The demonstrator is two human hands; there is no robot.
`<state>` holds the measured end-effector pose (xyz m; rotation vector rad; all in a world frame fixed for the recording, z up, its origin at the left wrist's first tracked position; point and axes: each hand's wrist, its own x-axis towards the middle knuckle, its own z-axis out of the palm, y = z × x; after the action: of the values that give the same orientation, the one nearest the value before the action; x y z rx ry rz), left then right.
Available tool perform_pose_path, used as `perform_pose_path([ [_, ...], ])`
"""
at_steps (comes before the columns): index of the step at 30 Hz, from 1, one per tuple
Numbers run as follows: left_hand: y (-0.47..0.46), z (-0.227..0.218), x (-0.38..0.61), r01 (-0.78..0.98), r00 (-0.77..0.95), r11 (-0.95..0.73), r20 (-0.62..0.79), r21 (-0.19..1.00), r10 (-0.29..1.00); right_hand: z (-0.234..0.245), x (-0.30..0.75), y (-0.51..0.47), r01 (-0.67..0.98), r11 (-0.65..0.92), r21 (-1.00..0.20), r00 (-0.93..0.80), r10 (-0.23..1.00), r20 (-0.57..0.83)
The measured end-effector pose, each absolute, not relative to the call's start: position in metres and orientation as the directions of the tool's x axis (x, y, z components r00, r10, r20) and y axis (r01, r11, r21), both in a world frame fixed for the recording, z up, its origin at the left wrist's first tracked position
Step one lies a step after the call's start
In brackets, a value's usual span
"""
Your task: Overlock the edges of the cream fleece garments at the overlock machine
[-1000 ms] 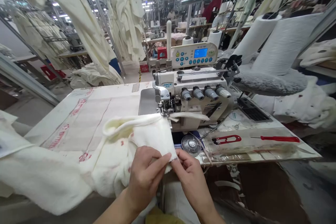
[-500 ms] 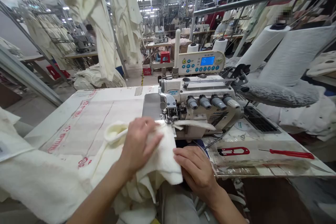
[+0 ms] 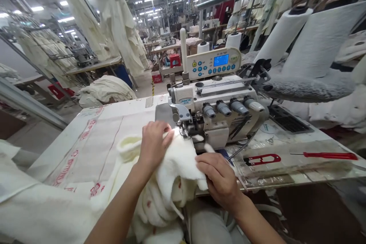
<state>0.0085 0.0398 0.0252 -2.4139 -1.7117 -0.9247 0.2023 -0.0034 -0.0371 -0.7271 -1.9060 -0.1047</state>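
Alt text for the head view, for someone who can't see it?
A person's left hand touches cream fleece fabric beside a white Jack overlock machine's needle area; the right hand grips the fabric's edge. Red thread snips and a red-handled screwdriver lie to the right.

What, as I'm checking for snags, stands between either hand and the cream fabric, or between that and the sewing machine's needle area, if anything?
Nothing visible: the left hand and right hand both touch the cream fabric, whose far edge reaches the sewing machine's needle area.
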Motion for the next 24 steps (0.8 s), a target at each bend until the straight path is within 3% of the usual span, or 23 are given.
perform_pose_path([
  [3,-0.001,-0.006,0.019,0.733,0.289,-0.638,0.741,0.237,0.607,-0.035,0.201,-0.011,0.483,0.837,-0.255,-0.246,0.41,0.878],
  [5,-0.023,-0.029,0.028,0.701,0.436,-0.706,0.721,0.104,0.539,-0.034,0.201,-0.017,0.469,0.843,-0.263,-0.257,0.415,0.873],
  [10,-0.025,-0.039,0.023,0.825,0.36,-0.565,0.764,0.006,0.535,-0.033,0.202,-0.026,0.529,0.788,-0.317,-0.22,0.487,0.845],
  [14,-0.016,-0.018,0.007,0.765,0.492,-0.635,0.729,-0.103,0.475,-0.034,0.201,-0.024,0.566,0.765,-0.309,-0.213,0.497,0.841],
  [24,-0.002,-0.004,0.005,0.77,0.515,-0.632,0.667,-0.084,0.539,-0.027,0.198,-0.003,0.625,0.744,-0.236,-0.224,0.46,0.859],
])
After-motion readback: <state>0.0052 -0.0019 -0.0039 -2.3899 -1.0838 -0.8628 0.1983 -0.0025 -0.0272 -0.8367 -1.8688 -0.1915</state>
